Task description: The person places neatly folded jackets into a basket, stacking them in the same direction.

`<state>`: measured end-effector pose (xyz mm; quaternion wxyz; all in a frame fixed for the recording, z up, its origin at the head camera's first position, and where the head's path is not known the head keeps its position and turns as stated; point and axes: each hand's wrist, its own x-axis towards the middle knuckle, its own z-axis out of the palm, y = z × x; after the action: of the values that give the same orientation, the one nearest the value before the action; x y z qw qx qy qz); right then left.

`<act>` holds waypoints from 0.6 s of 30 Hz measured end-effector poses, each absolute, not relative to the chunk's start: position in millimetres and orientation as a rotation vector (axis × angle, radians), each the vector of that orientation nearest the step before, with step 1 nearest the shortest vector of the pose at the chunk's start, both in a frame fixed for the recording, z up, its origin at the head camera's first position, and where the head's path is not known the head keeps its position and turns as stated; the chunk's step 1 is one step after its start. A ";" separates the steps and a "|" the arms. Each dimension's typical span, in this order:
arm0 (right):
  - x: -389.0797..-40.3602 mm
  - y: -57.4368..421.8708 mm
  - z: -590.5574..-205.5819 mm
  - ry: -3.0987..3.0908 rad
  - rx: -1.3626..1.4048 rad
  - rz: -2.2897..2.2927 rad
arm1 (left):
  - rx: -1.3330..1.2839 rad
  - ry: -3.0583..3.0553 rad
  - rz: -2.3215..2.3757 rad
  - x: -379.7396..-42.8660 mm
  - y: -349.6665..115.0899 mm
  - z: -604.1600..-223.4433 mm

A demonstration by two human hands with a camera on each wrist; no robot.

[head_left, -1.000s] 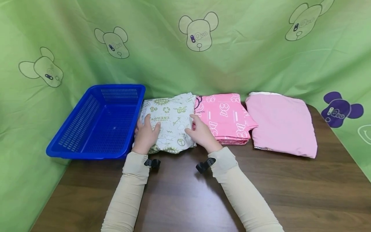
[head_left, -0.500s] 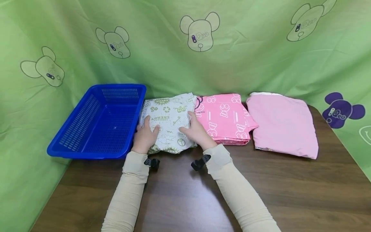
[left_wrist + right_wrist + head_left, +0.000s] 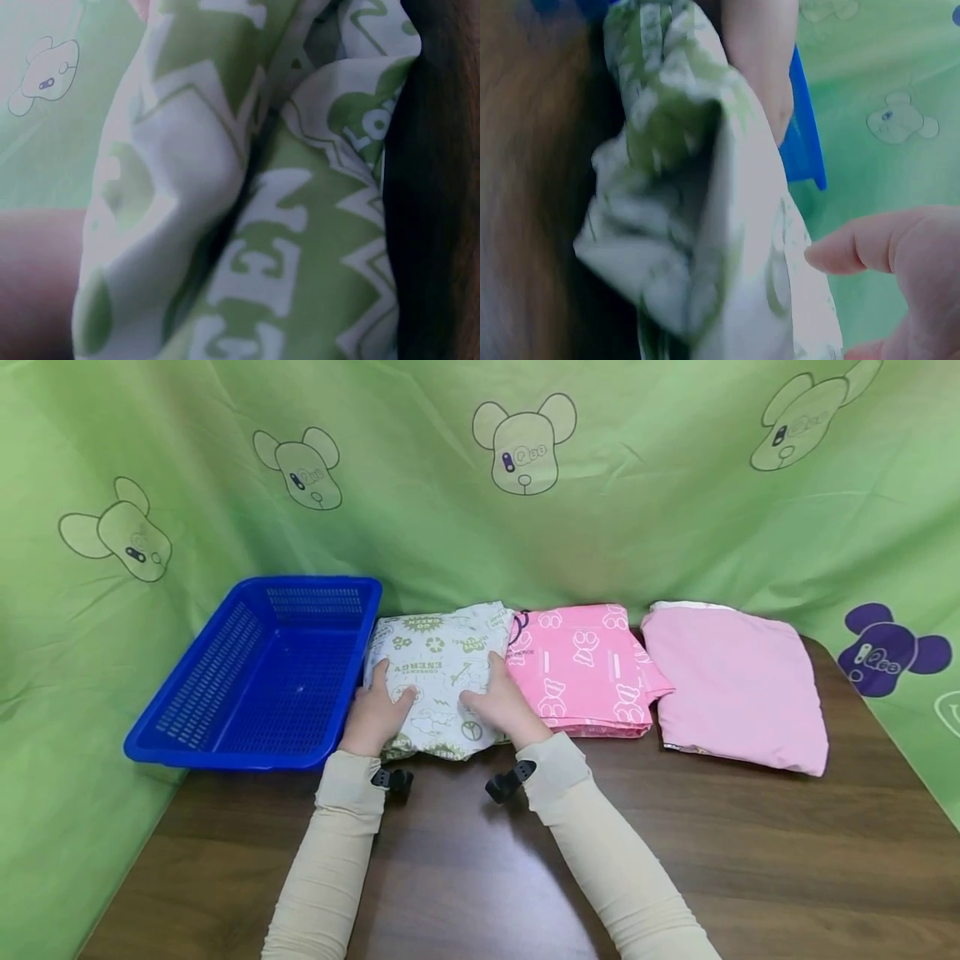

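Note:
A folded white cloth with green print (image 3: 438, 647) lies on the table to the right of the blue basket. My left hand (image 3: 371, 714) holds its left side, thumb and index finger on top and the other fingers hidden at the edge. Opposite it, my right hand (image 3: 504, 700) holds the right side the same way, its lower fingers out of sight. The right wrist view shows the thumb (image 3: 855, 247) against the cloth's top face. In the left wrist view the near edge of the cloth (image 3: 300, 247) shows as thick, loose folds.
The blue basket (image 3: 225, 757) stands close on the left. A folded pink printed cloth (image 3: 585, 668) lies against the right side of the white one, and a folded pale pink cloth (image 3: 738, 685) farther right. A green curtain (image 3: 420, 510) hangs behind the wooden table (image 3: 465, 868).
My right hand has moved left, farther over the white and green cloth's right side. My left hand has hardly moved. The cloth stays in place beside the basket, while the view has shifted slightly.

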<state>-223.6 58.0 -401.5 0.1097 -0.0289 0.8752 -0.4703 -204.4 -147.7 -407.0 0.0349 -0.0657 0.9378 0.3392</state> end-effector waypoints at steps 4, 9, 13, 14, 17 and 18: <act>-216.7 47.9 -399.6 2.638 -0.013 -1.301 | -0.212 2.868 1.063 -205.0 -147.5 -407.3; -210.6 45.0 -400.2 2.726 0.051 -1.164 | -0.202 2.862 1.063 -206.1 -145.7 -409.3; -212.7 51.2 -403.3 2.759 0.043 -1.166 | -0.202 2.851 1.061 -206.7 -146.8 -409.1; -214.1 53.2 -404.1 2.751 0.034 -1.182 | -0.202 2.848 1.065 -207.0 -147.5 -409.0; -219.1 59.2 -406.1 2.701 -0.008 -1.265 | -0.205 2.844 1.072 -207.8 -149.4 -408.9; -220.6 61.0 -406.4 2.679 -0.027 -1.301 | -0.203 2.846 1.071 -207.7 -150.0 -409.0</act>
<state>-220.6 61.0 -406.4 0.0818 -0.0091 0.8965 -0.4354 -207.7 -150.0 -409.0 0.0468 -0.0665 0.9328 0.3510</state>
